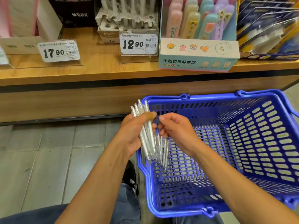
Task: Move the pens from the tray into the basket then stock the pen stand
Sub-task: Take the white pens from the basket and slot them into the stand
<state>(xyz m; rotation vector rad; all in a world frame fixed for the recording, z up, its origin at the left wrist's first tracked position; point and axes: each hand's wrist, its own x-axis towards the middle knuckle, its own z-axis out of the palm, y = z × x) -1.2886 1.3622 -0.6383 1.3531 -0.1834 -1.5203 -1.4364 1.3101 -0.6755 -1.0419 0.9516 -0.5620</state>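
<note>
My left hand (134, 135) grips a bundle of several white pens (146, 138) above the left rim of the blue basket (252, 183). The pens stand nearly upright, clicker ends up, tips pointing down into the basket. My right hand (174, 130) is just right of the bundle, its curled fingers touching the lower pens; whether it pinches any I cannot tell. The basket's mesh floor shows no other pens. On the wooden shelf above stands a white pen stand (127, 21) with a few white pens in it and several empty holes.
Price tags 17.90 (59, 51) and 12.90 (139, 44) stand on the wooden shelf (97, 68). An eraser display box (199, 54) sits right of the pen stand, a black box (74, 12) left of it. Grey tiled floor and my knees are below.
</note>
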